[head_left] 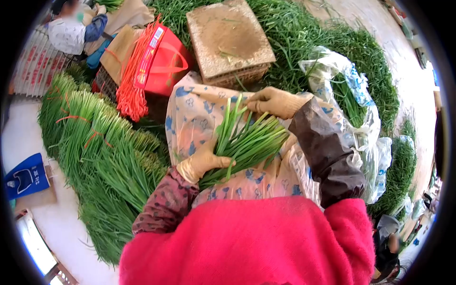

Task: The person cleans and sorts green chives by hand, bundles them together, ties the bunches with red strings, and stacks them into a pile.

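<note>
A loose bunch of long green stalks (254, 142) lies across my lap on a plastic apron (190, 114) printed with blue shapes. My left hand (202, 164), in a tan glove, is closed round the lower left part of the bunch, its thumb over the stalks. At the bunch's upper end my right hand (273, 102), also gloved, has its fingertips pinched together beside the pale stalk ends; what they hold, if anything, is too small to make out.
Tied green bundles (95, 137) are piled at the left. A red bag (166, 66) with red ties (130, 95) stands ahead, beside a dirty block (228, 38). Loose greens (304, 38) and a plastic bag (365, 123) lie right. Another person (71, 33) sits upper left.
</note>
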A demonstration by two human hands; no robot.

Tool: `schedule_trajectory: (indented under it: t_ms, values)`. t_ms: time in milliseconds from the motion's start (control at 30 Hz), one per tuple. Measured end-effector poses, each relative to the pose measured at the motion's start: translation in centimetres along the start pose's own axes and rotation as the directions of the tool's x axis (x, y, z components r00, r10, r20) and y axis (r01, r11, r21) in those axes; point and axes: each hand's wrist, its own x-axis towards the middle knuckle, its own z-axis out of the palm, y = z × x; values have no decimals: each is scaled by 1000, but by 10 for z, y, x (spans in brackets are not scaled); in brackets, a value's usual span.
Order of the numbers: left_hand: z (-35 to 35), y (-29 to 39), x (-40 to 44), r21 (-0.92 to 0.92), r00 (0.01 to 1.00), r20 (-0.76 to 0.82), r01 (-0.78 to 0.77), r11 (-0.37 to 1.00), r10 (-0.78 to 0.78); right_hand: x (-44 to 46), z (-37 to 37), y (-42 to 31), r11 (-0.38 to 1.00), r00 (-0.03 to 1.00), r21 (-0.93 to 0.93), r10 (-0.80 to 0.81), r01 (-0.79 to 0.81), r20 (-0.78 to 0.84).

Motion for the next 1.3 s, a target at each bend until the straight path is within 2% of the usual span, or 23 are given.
schedule_trajectory:
  t_ms: [67,133,167,267,333,367,433,467,533,567,600,667,800,867,900,933,1000,1033,1133,1167,1200,1267,1300]
  values:
    - [0,4,1,-89,994,60,98,991,-93,5,2,3,999,998,27,24,-23,-59]
    - [1,1,4,-124,996,64,66,990,-58,-1,-3,-12,931,973,-351,15,-98,-232]
    - [-2,-3,7,-124,996,54,71,990,-65,4,-11,0,979,922,-197,-29,-52,-386]
    - [-6,-12,11,-153,996,50,77,985,-70,-7,-65,11,990,637,132,133,-50,-759]
    - [-8,-14,13,-159,998,31,58,986,-54,-18,-86,17,954,392,260,183,152,-902]
    - [-9,-15,13,-195,997,49,64,979,-55,-18,-86,20,954,393,259,182,153,-901]
    - [-11,-14,14,-211,994,62,97,973,-86,-28,-73,13,996,286,-69,-83,62,-955]
    - [-12,-14,16,-226,990,75,130,965,-116,-35,-55,6,978,391,-207,-187,-9,-901]
    - [-15,-23,19,-238,990,72,134,962,-121,-47,-15,-14,898,665,-413,-403,153,-629]
    - [-16,-26,21,-250,990,67,138,958,-125,-39,2,2,661,585,-709,-684,246,-435]
    - [-16,-25,20,-250,990,65,139,958,-127,-53,21,-32,693,846,-715,-434,95,-309]
    - [-16,-21,18,-265,977,84,212,941,-196,-42,55,-23,595,803,-799,-519,93,-294]
    - [-3,-14,16,-247,987,77,154,957,-139,-31,66,-1,607,784,-776,-561,171,-266]
    - [2,-4,11,-223,988,71,149,963,-136,-33,52,6,874,643,-427,-466,230,-607]
    - [-2,-16,15,-165,992,53,117,979,-110,-25,39,15,905,559,-170,-379,389,-737]
    - [-3,-22,16,-163,993,58,114,980,-106,-22,16,20,903,585,203,-64,380,-809]
    - [-4,-27,15,-146,994,47,102,984,-96,-38,-30,8,829,474,395,184,396,-861]
    - [-2,-22,15,-145,995,48,98,985,-92,-41,-45,9,911,411,235,82,339,-908]
    - [5,-12,12,-145,990,84,127,981,-115,-34,-55,-1,935,545,-254,-82,-248,-835]
    - [6,-13,15,-115,989,109,109,987,-97,-42,-46,-33,920,747,-202,129,-335,-652]
    - [6,-13,18,-85,988,135,90,992,-78,-20,-38,-9,911,783,-336,-24,-238,-621]
    - [8,-13,20,-50,982,167,102,993,-93,-16,-22,-46,869,935,-395,185,-299,-303]
    - [8,-13,20,-17,976,188,113,993,-108,4,-10,-29,860,960,-472,71,-196,-269]
